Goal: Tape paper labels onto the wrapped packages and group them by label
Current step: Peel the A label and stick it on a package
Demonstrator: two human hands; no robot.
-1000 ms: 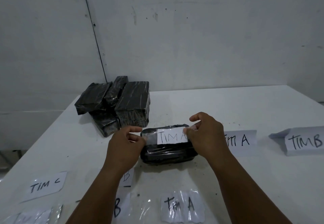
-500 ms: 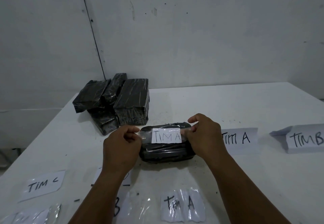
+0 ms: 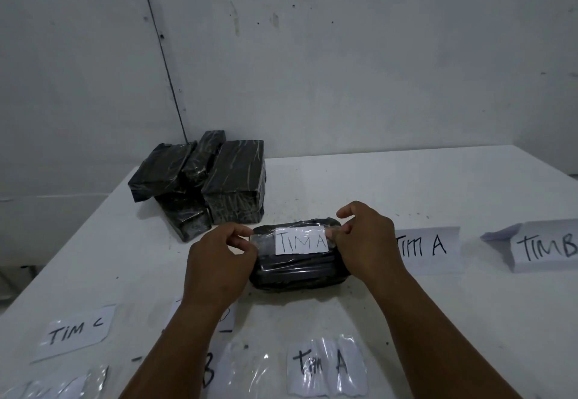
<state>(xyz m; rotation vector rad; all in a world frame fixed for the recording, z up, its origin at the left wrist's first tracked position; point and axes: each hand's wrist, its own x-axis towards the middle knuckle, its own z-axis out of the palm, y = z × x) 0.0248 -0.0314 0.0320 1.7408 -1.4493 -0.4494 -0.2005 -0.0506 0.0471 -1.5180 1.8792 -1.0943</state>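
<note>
White counter (image 3: 406, 186) against a scuffed white wall, dim light. My left hand (image 3: 219, 261) pinches the left end of a clear tape strip (image 3: 262, 239) between thumb and curled fingers, at the left edge of the black wrapped package (image 3: 297, 273). My right hand (image 3: 366, 242) pinches the strip's right end, thumb and forefinger together, other fingers curled over the package's right end. Tape runs across the "TIM A" paper label (image 3: 301, 240), which lies flat on top of the package. Package sits on the counter, centre, between both hands. Just right of it: a bigger "TIM A" sheet (image 3: 431, 248), then a folded "TIM B" sheet (image 3: 547, 247) further right. Near edge: a taped "TIM A" label (image 3: 325, 367), a "B" label partly hidden by my left forearm, a "TIM C" label (image 3: 75, 331) at left. Far left: stack of unlabelled black packages (image 3: 206, 179), well apart from the one I hold.
</note>
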